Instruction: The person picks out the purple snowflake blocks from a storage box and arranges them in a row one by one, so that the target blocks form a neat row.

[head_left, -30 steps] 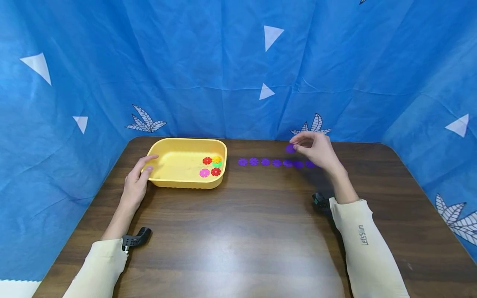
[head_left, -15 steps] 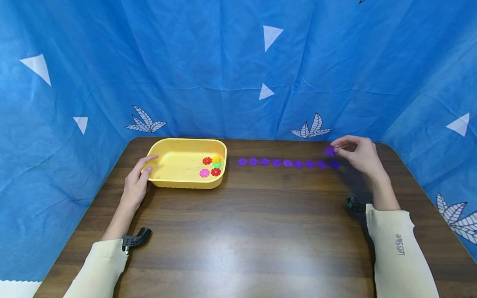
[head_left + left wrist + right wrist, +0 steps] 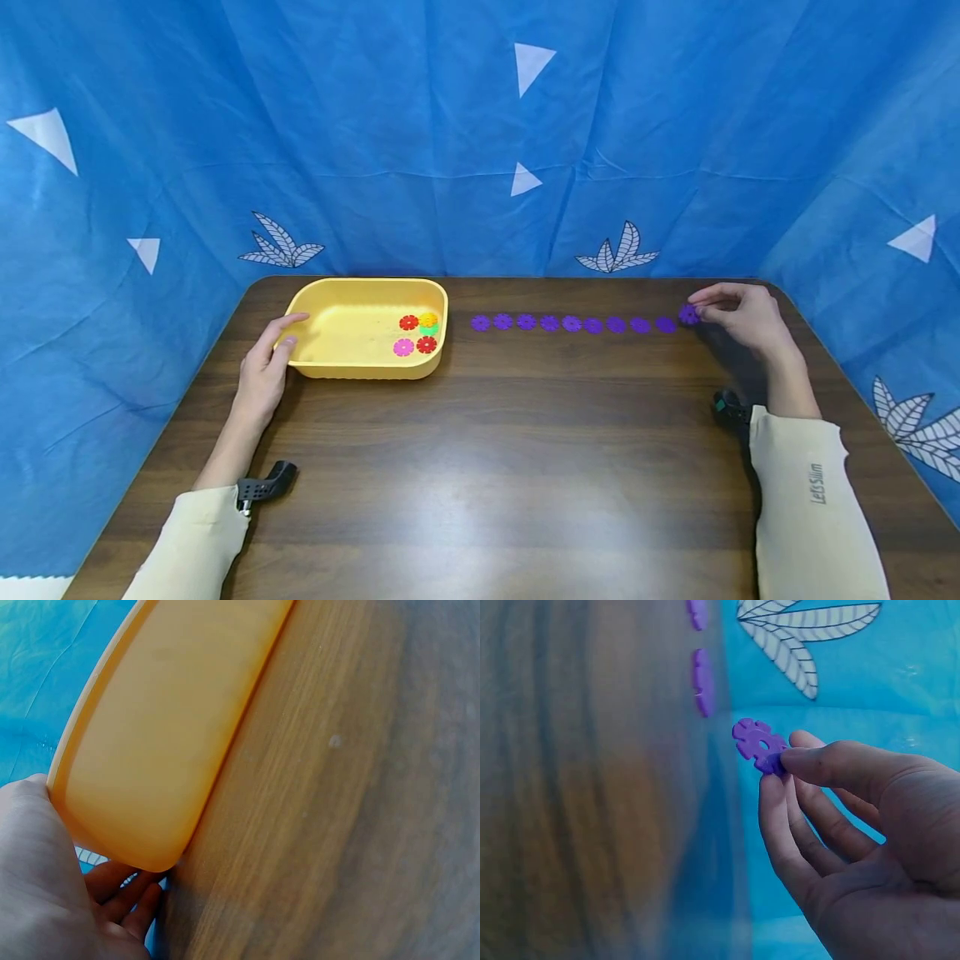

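Note:
At the right end of a row of purple notched discs [image 3: 572, 323], my right hand [image 3: 750, 321] pinches another purple disc [image 3: 759, 744] between thumb and fingertips. In the right wrist view this disc is tilted and held apart from the nearest disc of the row [image 3: 703, 682]. My left hand [image 3: 262, 367] grips the left end of a yellow plastic tray [image 3: 360, 372], with thumb and fingers on either side of its wall in the left wrist view. Inside the tray's right side lie a pink disc [image 3: 403, 347], a green disc [image 3: 429, 330], a yellow disc [image 3: 428, 319] and two red discs [image 3: 426, 344].
The brown wooden table [image 3: 480, 450] bears the tray and the row, both near its back edge. A blue printed curtain [image 3: 420, 150] hangs close behind and along both sides. A black camera mount [image 3: 268, 483] sits on the left wrist.
My right hand has carried the purple disc rightward over the row, then lowered it at the row's right end. My left hand stays at the tray. The head view has shifted slightly.

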`<state>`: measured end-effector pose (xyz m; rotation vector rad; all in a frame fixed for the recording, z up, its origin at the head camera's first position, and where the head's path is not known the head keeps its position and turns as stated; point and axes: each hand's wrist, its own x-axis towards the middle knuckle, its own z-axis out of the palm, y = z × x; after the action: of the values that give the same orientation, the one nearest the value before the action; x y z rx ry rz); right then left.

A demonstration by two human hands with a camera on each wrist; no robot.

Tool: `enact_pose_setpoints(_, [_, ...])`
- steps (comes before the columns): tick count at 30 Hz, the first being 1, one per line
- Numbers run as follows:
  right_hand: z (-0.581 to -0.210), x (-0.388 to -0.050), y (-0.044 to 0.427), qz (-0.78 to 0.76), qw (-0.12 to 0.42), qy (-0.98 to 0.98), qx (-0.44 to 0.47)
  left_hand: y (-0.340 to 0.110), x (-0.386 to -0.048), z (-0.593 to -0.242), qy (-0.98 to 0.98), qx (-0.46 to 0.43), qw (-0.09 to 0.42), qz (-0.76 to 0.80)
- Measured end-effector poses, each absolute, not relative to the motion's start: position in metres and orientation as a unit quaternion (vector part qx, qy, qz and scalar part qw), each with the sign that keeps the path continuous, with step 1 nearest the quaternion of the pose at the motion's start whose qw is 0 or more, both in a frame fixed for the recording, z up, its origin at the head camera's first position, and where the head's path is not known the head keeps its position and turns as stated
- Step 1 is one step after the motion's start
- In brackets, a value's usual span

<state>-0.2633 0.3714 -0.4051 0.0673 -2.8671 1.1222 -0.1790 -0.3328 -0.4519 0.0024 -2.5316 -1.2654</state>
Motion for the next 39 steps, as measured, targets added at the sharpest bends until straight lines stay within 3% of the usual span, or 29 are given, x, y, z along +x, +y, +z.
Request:
enact_pose_setpoints(19, [-0.424,-0.264,0.376,0.307,0.047,-0.950,0.009,-0.332,-0.178,-0.452,-0.883,0.001,0.154,-0.444])
enact_pose_setpoints(30, [-0.413,-0.246,0.367,0.286,0.134,-0.949,0.013,-0.336,-0.178,-0.452,-0.884,-0.005,0.148,-0.444])
enact_pose_setpoints(39, [-0.400,-0.227,0.365,0.261,0.179,-0.946,0.070,-0.334,-0.179,-0.452,-0.883,-0.006,0.145,-0.447])
